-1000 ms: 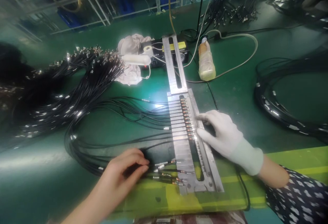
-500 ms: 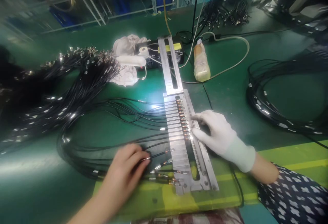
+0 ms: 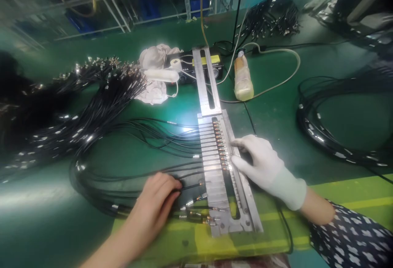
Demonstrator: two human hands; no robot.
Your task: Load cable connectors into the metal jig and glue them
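Cable [image 3: 191, 186] sat pinched between thumb and fingers of the bare left hand [image 3: 159, 192], its end at the left edge of a slotted metal fixture [image 3: 216, 186]. The gloved right hand [image 3: 264, 162] touched the fixture's right side, thumb and forefinger parted, gripping nothing visible. More black cables [image 3: 208, 140] lay across the upper half.

a black cable [image 3: 190, 186] now juts from the left hand [image 3: 162, 192], seemingly pinched there.
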